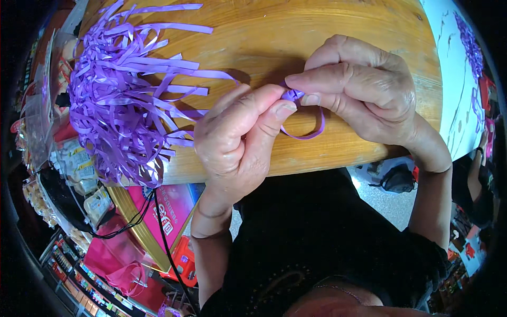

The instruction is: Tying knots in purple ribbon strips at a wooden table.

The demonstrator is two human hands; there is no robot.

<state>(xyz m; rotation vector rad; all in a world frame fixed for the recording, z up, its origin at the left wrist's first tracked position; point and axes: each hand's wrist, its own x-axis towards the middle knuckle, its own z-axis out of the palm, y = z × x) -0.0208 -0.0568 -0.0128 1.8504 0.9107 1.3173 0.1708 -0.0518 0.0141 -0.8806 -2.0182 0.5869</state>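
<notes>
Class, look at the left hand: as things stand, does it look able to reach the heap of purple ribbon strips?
Probably yes: the heap of purple ribbon strips lies just left of the left hand, with nothing between, though both hands pinch a small purple ribbon piece.

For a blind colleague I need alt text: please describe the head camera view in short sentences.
Two bare hands pinch a small folded piece of purple ribbon between their fingertips, the left hand and the right hand meeting over a wooden table. A thin loop of the ribbon hangs below the fingers. A loose pile of purple ribbon strips lies on the table to the left.
</notes>
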